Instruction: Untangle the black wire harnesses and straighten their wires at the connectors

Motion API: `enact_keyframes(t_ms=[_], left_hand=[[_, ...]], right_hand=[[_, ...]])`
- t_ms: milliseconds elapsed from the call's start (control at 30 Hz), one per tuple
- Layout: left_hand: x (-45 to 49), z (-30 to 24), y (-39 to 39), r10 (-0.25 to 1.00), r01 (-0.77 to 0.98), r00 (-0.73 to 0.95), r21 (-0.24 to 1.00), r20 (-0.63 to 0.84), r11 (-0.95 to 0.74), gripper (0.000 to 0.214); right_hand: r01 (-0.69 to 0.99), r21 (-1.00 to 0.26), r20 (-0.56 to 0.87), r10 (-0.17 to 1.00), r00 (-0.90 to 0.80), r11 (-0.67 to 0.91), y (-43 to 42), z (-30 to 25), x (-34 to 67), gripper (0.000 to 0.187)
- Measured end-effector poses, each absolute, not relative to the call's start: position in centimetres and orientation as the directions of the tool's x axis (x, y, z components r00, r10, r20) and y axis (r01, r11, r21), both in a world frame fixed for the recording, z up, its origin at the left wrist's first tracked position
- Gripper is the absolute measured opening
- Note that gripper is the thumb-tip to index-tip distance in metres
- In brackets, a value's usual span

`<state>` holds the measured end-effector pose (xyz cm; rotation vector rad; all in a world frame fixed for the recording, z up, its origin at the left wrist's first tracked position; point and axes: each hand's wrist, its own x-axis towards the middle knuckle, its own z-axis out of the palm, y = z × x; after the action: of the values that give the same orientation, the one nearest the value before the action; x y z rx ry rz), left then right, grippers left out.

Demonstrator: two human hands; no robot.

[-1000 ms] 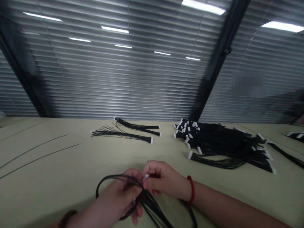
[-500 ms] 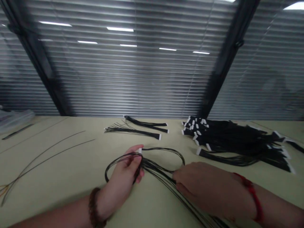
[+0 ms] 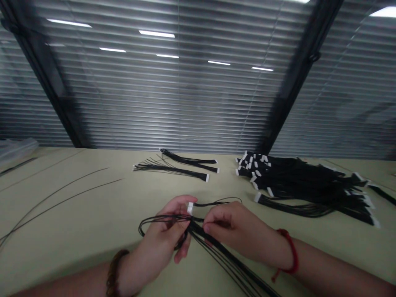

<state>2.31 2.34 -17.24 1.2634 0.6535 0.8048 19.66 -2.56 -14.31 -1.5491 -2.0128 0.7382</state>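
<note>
My left hand (image 3: 168, 231) is closed round a bundle of thin black wires (image 3: 227, 253), pinching it between thumb and fingers. A white connector (image 3: 190, 207) sticks up at its fingertips, with wires running into it. One part of the bundle loops back over the wrist side, and the rest trails down to the lower right. Just right of the connector, my right hand (image 3: 230, 225) is closed in a pinch on a black wire of the same bundle. The wire's end is hidden by the fingers. A thin loop of wire arcs behind the right hand.
A heap of black wire harnesses (image 3: 306, 181) with white connectors lies at the right. Several more harnesses (image 3: 173, 171) rest behind my hands. Two loose wires (image 3: 68, 200) stretch across the left of the table (image 3: 102, 218). A clear plastic bag (image 3: 18, 149) is at the far left.
My right hand has slid left along the wires, up close to the connector, and now pinches a wire there. My left hand has shifted slightly right and down, still holding the bundle.
</note>
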Motion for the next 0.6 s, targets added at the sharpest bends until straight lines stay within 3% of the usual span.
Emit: enact_keyframes(t_ms=[300, 467, 533, 600], left_hand=[[2.6, -17.2, 2.6, 0.816, -0.095, 0.576, 0.988, -0.048, 0.125, 0.030], [2.7, -17.4, 2.4, 0.808, -0.159, 0.589, 0.978, -0.014, 0.133, 0.029], [2.6, -17.3, 2.3, 0.805, -0.177, 0.593, 0.975, -0.001, 0.132, 0.028], [2.6, -17.2, 2.3, 0.801, -0.183, 0.599, 0.974, 0.003, 0.133, 0.027]], right_hand=[[0.657, -0.722, 0.159, 0.977, -0.145, 0.215, -2.4, -13.3, 19.0, 0.010], [0.320, -0.937, 0.014, 0.932, -0.362, 0.139, -3.1, -10.0, 21.5, 0.015], [0.141, -0.981, 0.064, 0.910, -0.410, 0.133, -3.5, -8.7, 22.8, 0.017], [0.007, -0.980, 0.186, 0.922, -0.341, 0.200, -3.8, -7.8, 24.0, 0.013]])
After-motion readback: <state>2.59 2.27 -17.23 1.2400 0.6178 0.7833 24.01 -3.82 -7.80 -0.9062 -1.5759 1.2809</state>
